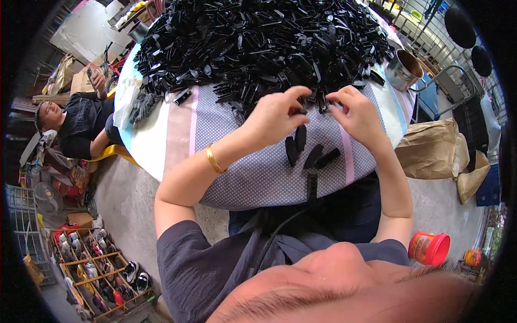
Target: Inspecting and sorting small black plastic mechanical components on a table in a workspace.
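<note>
A large heap of small, glossy black plastic pieces covers the far part of the round table. At its near edge my left hand is curled, with thumb and fingers closed around a dark piece partly hidden by them. Just to the right, my right hand pinches at another small black piece, its fingertips close to the left ones. Several loose elongated black pieces lie on the cloth below my hands, nearer to me. A gold bangle circles my left wrist.
A patterned tablecloth covers the table. A metal pot stands at its right edge; a dark crumpled cloth lies left. A person sits at left. A shoe rack, red bucket and brown paper sack surround me.
</note>
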{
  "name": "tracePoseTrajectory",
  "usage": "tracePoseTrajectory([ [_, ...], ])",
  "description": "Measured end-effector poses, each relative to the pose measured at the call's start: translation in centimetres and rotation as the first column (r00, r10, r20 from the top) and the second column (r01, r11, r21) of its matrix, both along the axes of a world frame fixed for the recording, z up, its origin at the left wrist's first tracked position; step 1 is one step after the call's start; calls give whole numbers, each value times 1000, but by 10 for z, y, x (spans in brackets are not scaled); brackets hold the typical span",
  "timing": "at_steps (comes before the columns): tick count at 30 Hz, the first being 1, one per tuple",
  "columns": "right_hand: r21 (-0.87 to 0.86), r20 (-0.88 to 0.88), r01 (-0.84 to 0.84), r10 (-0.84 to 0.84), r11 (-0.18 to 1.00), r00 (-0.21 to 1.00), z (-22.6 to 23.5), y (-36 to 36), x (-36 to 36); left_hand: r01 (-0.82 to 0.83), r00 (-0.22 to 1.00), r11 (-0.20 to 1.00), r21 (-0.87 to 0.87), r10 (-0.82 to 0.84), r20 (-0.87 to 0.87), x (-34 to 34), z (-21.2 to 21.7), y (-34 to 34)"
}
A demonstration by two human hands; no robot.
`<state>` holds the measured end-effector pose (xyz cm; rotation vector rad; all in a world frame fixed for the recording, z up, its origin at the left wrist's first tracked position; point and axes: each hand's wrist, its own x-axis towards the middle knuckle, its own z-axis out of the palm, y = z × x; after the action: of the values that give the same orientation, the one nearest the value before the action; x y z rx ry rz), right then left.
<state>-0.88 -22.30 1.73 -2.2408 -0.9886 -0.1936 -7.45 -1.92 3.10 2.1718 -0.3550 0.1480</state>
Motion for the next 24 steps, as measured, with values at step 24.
tracePoseTrajectory([
  [24,295,-411,-51,175,954,895,-7,-2,8,-299,881,837,458,57,470,16,-38,-10],
])
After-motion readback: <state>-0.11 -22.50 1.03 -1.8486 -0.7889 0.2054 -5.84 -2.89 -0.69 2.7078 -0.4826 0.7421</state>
